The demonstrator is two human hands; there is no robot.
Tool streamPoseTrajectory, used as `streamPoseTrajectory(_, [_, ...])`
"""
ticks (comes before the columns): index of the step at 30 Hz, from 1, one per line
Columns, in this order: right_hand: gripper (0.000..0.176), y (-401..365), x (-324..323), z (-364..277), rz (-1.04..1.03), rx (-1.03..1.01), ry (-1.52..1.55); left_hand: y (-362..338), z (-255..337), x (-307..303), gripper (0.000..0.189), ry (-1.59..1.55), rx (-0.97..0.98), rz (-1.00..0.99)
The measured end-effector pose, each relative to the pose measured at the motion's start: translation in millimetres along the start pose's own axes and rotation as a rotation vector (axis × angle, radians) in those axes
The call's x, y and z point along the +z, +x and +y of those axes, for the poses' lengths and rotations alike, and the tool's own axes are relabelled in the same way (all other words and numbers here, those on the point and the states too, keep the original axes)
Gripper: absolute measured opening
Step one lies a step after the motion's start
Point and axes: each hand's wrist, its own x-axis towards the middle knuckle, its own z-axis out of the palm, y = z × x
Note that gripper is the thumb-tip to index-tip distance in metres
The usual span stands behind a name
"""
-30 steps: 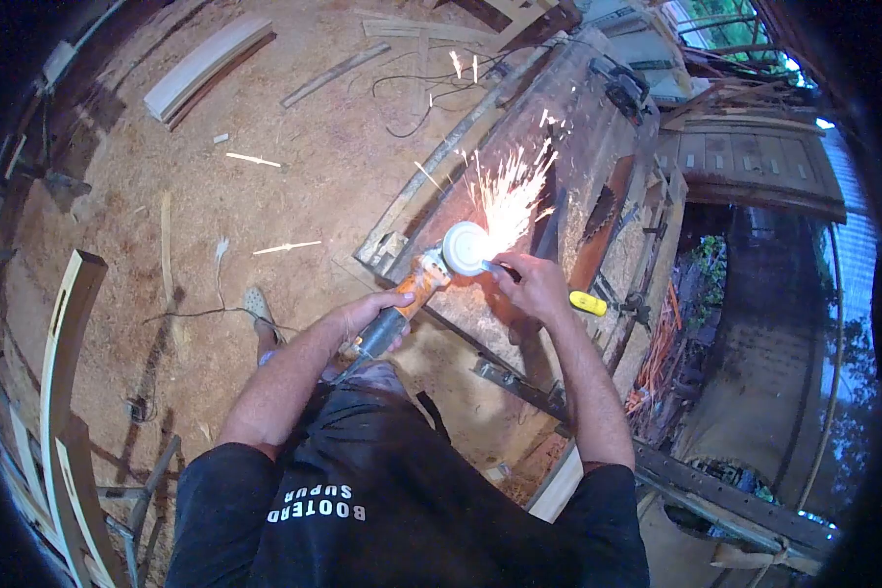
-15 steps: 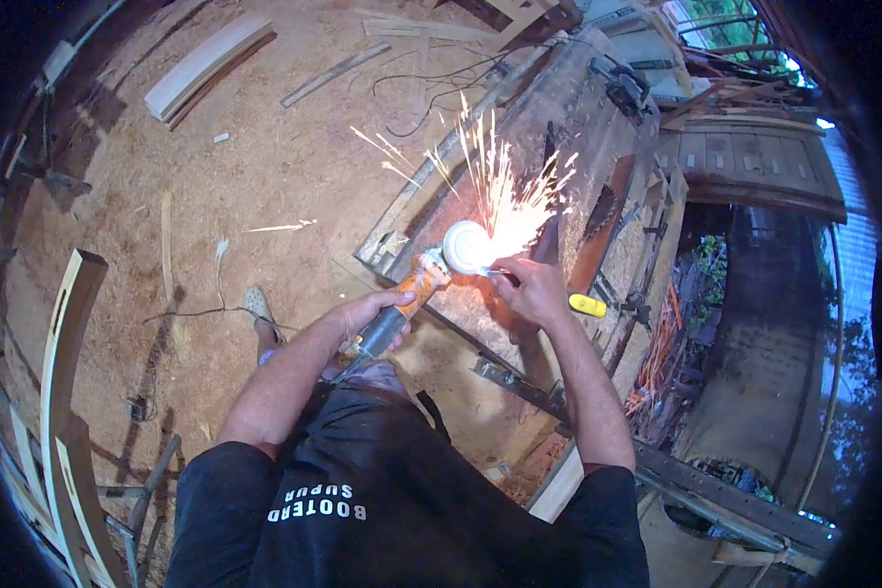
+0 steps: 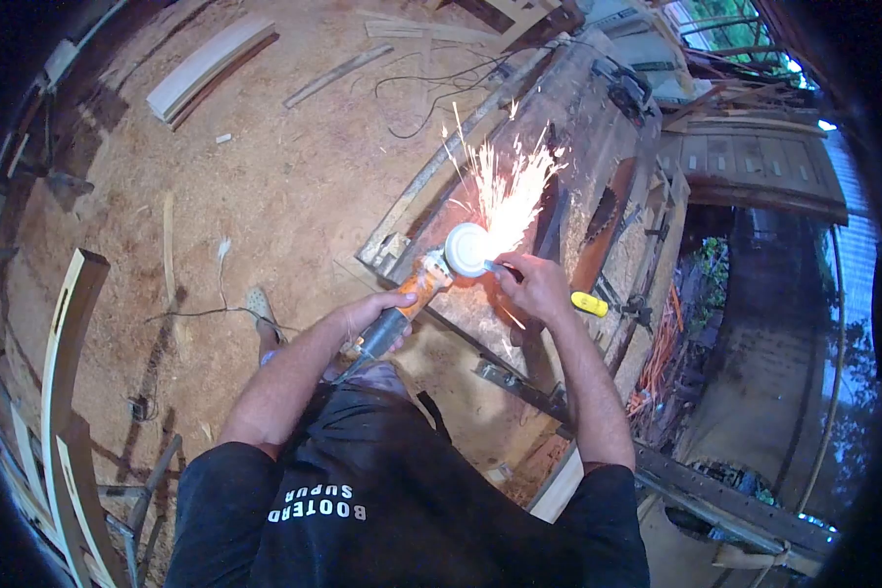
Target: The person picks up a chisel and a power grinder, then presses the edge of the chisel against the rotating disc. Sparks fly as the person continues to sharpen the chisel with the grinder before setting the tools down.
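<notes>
My left hand (image 3: 367,318) is wrapped round the body of an orange angle grinder (image 3: 412,292), whose disc (image 3: 467,249) faces up toward me. Between the fingers of my right hand (image 3: 536,288) is a small metal piece (image 3: 493,267), pinched against the right edge of the disc; the glare leaves its kind unclear. Bright sparks (image 3: 510,191) fan away from that contact over the saw table (image 3: 441,220). Just right of my right wrist lies a yellow-handled tool (image 3: 589,304).
A circular saw blade (image 3: 601,214) pokes through the table to the right. Curved timber pieces (image 3: 69,333) stand at the left, and a wooden beam (image 3: 211,73) lies on the sawdust-covered floor. A dark cable (image 3: 216,312) crosses the floor by my foot.
The spray of sparks has narrowed, with fewer streaks off to the left. Both hands, the grinder and the metal piece stay nearly in place.
</notes>
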Motion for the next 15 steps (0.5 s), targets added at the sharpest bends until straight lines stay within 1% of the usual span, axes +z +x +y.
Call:
streamPoseTrajectory(11, [0.019,-3.3,4.5,2.2,-0.006,-0.023,-0.032,2.4,-2.4,-0.8,0.059,-0.033,0.006,-0.005])
streamPoseTrajectory(15, [0.018,-7.2,8.6,6.7,-0.009,-0.035,-0.008,2.2,-2.6,-0.7,0.061,-0.018,0.036,-0.024])
